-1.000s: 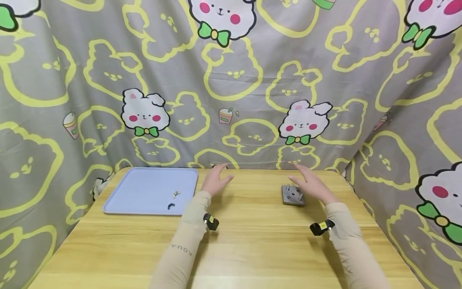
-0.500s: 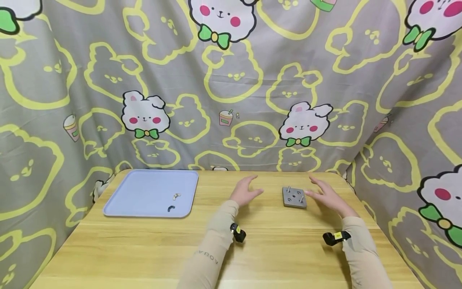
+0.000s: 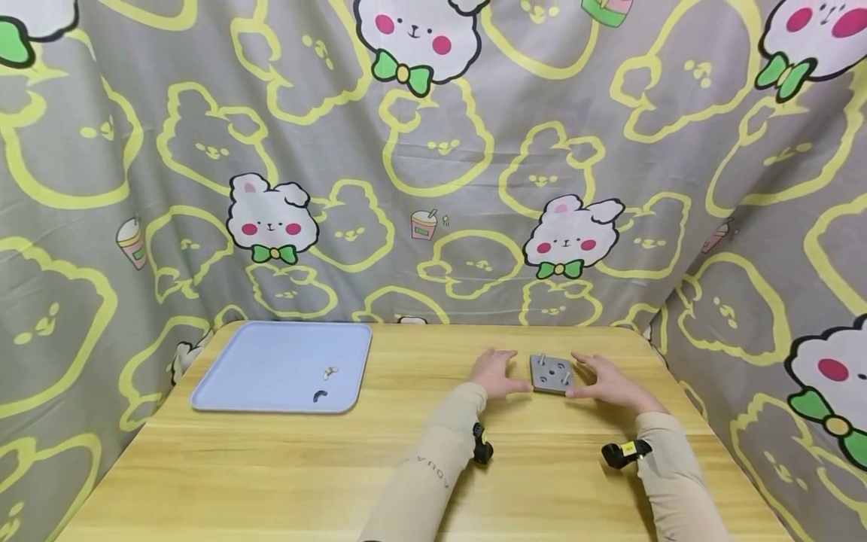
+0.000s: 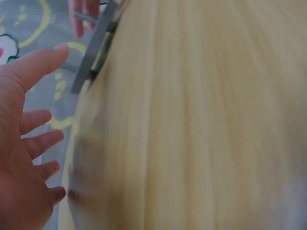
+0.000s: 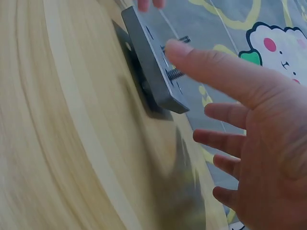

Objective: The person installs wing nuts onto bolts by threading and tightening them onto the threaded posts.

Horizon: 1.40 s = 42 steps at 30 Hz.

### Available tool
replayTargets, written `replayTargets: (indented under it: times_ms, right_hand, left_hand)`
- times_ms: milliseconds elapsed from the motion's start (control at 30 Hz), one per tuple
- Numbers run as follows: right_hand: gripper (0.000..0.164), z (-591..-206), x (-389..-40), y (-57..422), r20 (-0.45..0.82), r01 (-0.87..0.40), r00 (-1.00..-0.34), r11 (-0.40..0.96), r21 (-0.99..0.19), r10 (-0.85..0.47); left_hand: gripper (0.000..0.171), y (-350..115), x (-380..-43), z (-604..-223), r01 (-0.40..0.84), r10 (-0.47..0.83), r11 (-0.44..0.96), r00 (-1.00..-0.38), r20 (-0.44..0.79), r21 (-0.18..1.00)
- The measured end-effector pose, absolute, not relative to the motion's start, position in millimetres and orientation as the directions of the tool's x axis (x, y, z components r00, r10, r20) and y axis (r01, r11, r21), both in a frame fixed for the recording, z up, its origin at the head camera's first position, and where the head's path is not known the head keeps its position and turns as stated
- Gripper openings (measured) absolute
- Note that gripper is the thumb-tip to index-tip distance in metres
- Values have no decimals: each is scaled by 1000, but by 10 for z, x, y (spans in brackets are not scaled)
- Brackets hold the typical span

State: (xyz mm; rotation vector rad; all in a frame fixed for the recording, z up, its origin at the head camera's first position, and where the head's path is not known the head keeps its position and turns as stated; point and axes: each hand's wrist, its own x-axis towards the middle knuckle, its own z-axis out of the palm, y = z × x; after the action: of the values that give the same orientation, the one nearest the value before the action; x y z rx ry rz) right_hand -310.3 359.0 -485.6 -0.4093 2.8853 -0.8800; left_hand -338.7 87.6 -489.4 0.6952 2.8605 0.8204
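A square grey metal plate with several holes and two upright screws lies toward the back right of the table. Just left of it is my left hand, thumb and fingers spread and holding nothing. My right hand is at the plate's right side, its thumb tip close to the near right corner. In the right wrist view the plate stands a little off the wood on something dark beneath, and the thumb overlaps a threaded screw. The left wrist view shows the plate's edge beyond my left thumb.
A pale blue tray sits at the back left of the wooden table. On it lie a small dark curved piece and some small light-coloured pieces. A patterned curtain hangs behind and at both sides.
My left hand has moved right, from beside the tray to the plate's left side. The right hand has shifted from over the plate's right edge to its right side and lower.
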Motion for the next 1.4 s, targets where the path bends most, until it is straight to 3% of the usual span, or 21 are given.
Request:
replayTargets:
  times_ms: [267, 767, 1033, 1400]
  right_hand:
    - [98, -4900, -3157, 3525, -33, -227, -958, 819, -528, -286]
    - [92, -4889, -3148, 3483, -22, -245, -954, 817, -522, -300]
    - [91, -4870, -3096, 3416, -37, -228, -955, 811, -539, -294]
    - [92, -4908, -3095, 3137, 29, -321, -935, 807, -496, -354]
  left_hand:
    - [93, 1123, -3435, -4910, 401, 440, 821, -898, -5, 406]
    - [88, 1279, -3431, -4871, 399, 451, 834, -891, -53, 380]
    - [88, 1186, -3435, -4908, 428, 480, 815, -877, -39, 391]
    - [89, 869, -3394, -4915, 455, 505, 792, -863, -17, 407]
